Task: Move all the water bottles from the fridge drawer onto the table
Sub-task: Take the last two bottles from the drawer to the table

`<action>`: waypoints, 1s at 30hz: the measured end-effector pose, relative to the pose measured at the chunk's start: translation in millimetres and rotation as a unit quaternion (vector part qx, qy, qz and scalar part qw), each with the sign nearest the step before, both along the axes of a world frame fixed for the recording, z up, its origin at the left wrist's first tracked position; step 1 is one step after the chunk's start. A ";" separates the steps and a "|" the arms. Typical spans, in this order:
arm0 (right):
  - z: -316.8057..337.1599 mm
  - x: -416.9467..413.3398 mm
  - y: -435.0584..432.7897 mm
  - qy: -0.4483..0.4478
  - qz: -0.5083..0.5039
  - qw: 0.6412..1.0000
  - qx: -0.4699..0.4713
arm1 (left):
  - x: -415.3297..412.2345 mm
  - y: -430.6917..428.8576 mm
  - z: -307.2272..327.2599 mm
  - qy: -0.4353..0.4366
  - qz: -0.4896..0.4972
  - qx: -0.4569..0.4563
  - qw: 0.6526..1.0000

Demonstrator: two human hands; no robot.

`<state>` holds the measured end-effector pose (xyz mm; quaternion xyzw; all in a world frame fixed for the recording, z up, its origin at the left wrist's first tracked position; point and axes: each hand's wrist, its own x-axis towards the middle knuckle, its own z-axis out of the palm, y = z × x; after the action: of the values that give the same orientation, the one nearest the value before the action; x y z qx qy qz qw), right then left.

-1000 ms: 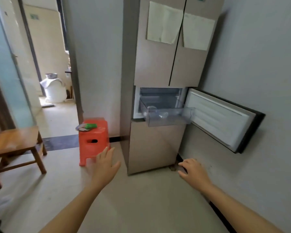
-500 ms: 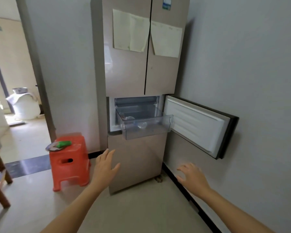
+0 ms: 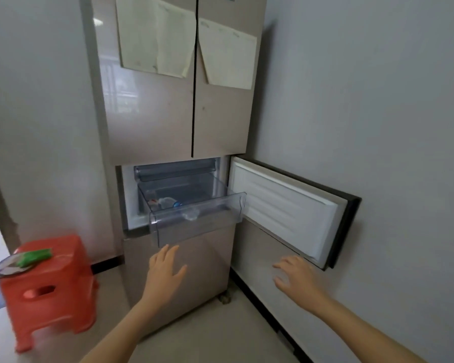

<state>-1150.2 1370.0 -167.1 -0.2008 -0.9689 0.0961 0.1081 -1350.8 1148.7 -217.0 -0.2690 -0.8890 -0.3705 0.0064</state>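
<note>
A tall beige fridge (image 3: pixel 152 119) stands in the corner with its small middle door (image 3: pixel 286 208) swung open to the right. A clear plastic drawer (image 3: pixel 194 226) is pulled out of that compartment. Inside it lies a clear water bottle (image 3: pixel 169 203) with a blue cap, on its side near the left; more behind it is hard to make out. My left hand (image 3: pixel 164 268) hovers open just below the drawer front. My right hand (image 3: pixel 296 276) is open too, below the open door's lower edge. Neither hand touches anything.
A red plastic stool (image 3: pixel 50 286) stands left of the fridge with a clear lid and a green packet (image 3: pixel 34 256) on top. Two paper sheets (image 3: pixel 155 35) hang on the upper doors. A grey wall (image 3: pixel 378 127) runs close along the right.
The view has closed in on the fridge, which now fills the frame. Both hands have risen toward the drawer and door. The wooden table at the left has dropped out of sight.
</note>
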 end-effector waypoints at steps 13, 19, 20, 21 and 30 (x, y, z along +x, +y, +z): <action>6.6 -158.1 159.7 -0.001 0.035 0.999 -0.032 | -99.9 132.3 22.4 0.024 0.034 -0.016 0.999; -7.8 -242.5 172.5 -0.012 0.113 0.992 -0.054 | -139.5 128.3 13.8 0.013 0.101 -0.046 0.994; -12.7 -257.3 173.1 -0.017 0.122 0.991 -0.056 | -148.2 124.0 10.9 0.011 0.110 -0.050 0.993; -15.4 -265.1 171.3 -0.025 0.129 0.990 -0.056 | -150.1 119.0 10.6 0.004 0.120 -0.050 0.992; -21.9 -402.8 150.9 0.013 0.204 0.978 -0.050 | -267.7 112.5 16.9 0.027 0.151 0.009 0.988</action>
<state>-1553.0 1520.9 -189.0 -0.0027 -0.9820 0.1667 0.0883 -1618.5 1261.2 -200.1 -0.1414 -0.9157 -0.3657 0.0884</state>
